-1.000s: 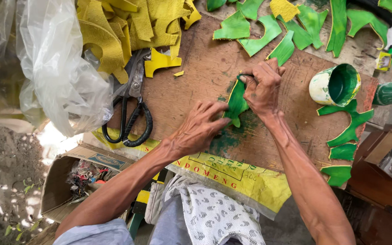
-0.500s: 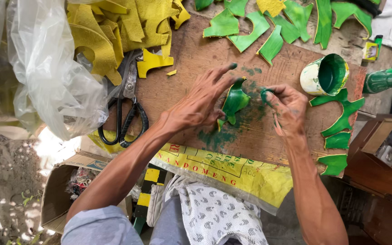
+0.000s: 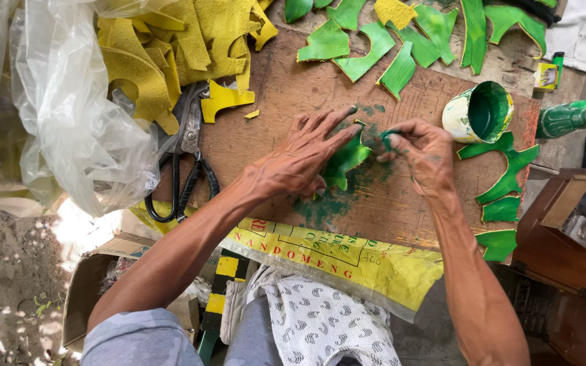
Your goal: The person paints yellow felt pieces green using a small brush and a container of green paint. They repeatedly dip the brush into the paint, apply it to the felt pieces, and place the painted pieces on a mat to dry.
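My left hand (image 3: 303, 156) lies flat on a green curved cut-out piece (image 3: 344, 163), pinning it to the brown board (image 3: 401, 203). My right hand (image 3: 423, 152) is closed around a small green-stained dauber (image 3: 386, 139) whose tip touches the piece's right edge. Green paint smears stain the board below the piece. A white cup with green paint (image 3: 479, 112) stands just right of my right hand.
Black scissors (image 3: 184, 169) lie left of my left arm. Yellow cut-outs (image 3: 171, 47) and a clear plastic bag (image 3: 76, 108) fill the upper left. Painted green pieces (image 3: 374, 44) lie along the top and at the right (image 3: 506, 179). A green bottle (image 3: 571, 116) is far right.
My left hand has flattened onto the green piece, which now lies on the board. My right hand moved from holding the piece to dabbing its right edge.
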